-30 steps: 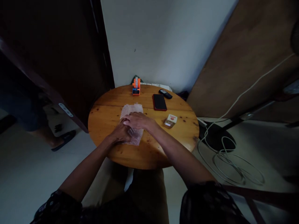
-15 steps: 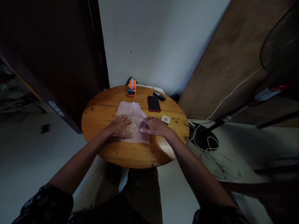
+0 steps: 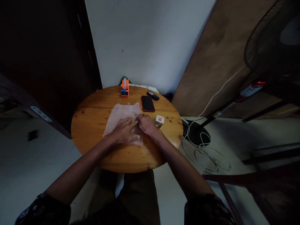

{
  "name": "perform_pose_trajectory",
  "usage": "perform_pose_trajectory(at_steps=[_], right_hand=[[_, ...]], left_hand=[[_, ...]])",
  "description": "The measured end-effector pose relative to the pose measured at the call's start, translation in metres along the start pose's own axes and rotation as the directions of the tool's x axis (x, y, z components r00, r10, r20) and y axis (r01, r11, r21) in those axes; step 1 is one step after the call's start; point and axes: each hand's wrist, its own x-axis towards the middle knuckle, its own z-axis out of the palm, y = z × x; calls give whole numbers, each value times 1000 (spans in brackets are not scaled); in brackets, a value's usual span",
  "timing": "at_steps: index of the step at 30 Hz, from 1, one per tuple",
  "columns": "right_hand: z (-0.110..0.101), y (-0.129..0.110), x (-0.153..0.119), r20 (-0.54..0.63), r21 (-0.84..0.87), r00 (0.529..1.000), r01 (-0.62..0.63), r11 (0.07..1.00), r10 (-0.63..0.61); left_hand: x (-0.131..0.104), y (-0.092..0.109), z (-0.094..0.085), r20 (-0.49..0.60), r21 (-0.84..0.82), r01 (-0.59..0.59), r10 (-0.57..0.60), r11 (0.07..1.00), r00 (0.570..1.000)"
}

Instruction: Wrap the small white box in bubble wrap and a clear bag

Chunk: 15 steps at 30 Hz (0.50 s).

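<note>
A sheet of pinkish bubble wrap [image 3: 114, 118] lies on the round wooden table [image 3: 86, 125]. My left hand [image 3: 125, 130] rests flat on the sheet with its fingers spread. Close beside it, my right hand [image 3: 147, 124] has its fingers curled at the sheet's right edge; whatever is between them is hidden. A small white box [image 3: 159, 121] with a red mark stands just right of my right hand.
An orange tape dispenser [image 3: 125, 87] stands at the table's back. A dark tablet-like device with a red edge [image 3: 147, 103] and a black phone [image 3: 153, 95] lie behind my right hand. Right of the table are a fan [image 3: 264, 43] and a coiled cable [image 3: 208, 156].
My right hand has curled its fingers and moved closer to my left. The left part of the bubble wrap now spreads wider. The whole view has shifted, with the table further left.
</note>
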Motion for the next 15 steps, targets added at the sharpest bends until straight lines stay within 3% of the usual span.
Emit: perform_pose_trajectory(at_steps=[7, 12, 15], right_hand=[[-7, 5, 1, 31, -10, 999, 10, 1000, -10], [-18, 26, -26, -163, -4, 986, 36, 999, -36], [-19, 55, -41, -241, -9, 970, -44, 999, 41]], left_hand=[[2, 4, 20, 31, -34, 45, -44, 998, 999], [1, 4, 23, 28, -31, 58, -57, 998, 998], [2, 5, 25, 35, -24, 68, -67, 997, 997]])
